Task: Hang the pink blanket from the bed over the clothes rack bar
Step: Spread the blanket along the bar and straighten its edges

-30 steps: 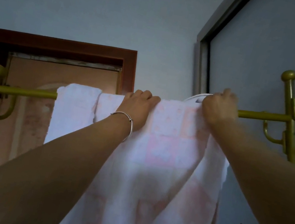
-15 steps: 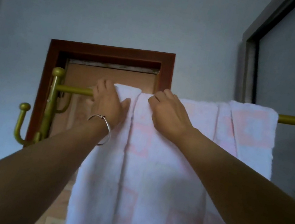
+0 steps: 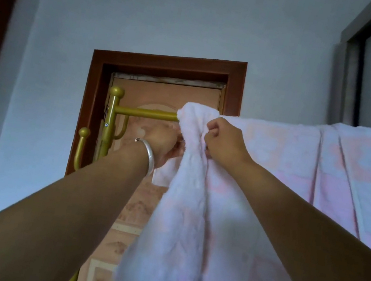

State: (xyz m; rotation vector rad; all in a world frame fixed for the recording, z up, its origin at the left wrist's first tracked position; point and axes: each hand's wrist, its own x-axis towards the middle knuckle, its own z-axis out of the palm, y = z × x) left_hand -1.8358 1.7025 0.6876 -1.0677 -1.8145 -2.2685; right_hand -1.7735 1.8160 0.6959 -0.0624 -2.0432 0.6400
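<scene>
The soft pink blanket with a pale white checked pattern (image 3: 271, 180) is draped over the gold-painted metal bar of the clothes rack (image 3: 147, 114), spread from the middle of the frame to the right edge and hanging down to the bottom of the picture. Its left end is bunched into a thick fold that rises a little above the bar at centre frame. The right hand (image 3: 225, 142), just right of centre, is closed in a fist on this bunched fold, pinching the cloth just below the bar. The left hand (image 3: 164, 142), a little lower and to the left, reaches behind the same fold under the bar; its fingers are curled on the blanket's hanging edge, though they are partly hidden by the cloth. A plain silver bangle (image 3: 148, 156) sits on the left wrist. Left of the hands the bare bar runs to the rack's gold upright post with a ball top (image 3: 109, 122), which carries a curved gold hook (image 3: 80, 146) at the left of centre. Behind the rack stands a brown wooden door in a dark red-brown frame (image 3: 168, 61), set in a pale blue-grey wall (image 3: 153, 6). A grey metal frame (image 3: 348, 70) fills the upper right corner.
</scene>
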